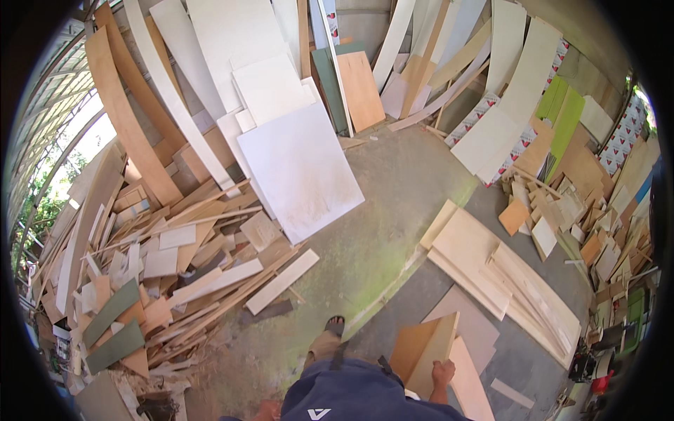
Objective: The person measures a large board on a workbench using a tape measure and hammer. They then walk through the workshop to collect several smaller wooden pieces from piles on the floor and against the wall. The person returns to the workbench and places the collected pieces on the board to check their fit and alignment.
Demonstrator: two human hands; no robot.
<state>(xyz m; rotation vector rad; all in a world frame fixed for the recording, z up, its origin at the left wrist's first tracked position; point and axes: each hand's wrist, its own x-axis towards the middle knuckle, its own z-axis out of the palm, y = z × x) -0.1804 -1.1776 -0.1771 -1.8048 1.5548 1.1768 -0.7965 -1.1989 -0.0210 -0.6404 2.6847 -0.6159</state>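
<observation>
My right hand [441, 375] is closed round the edge of a pale wooden board [434, 351], which stands on edge close to my right side. Against it is an orange-brown wooden face [411, 344]; whether this is a second board or part of the same one, I cannot tell. A light peach panel [469, 382] lies just beyond the right hand. My left hand [267, 411] shows only in part at the lower edge, beside my dark blue shirt, and its fingers are hidden.
A big heap of wood offcuts [175, 259] covers the floor on the left. White panels [302, 168] lean against the far wall. Long pale boards [505, 281] lie stacked at the right, with more offcuts [554, 210] behind. My sandalled foot [335, 325] stands on the concrete floor [379, 196].
</observation>
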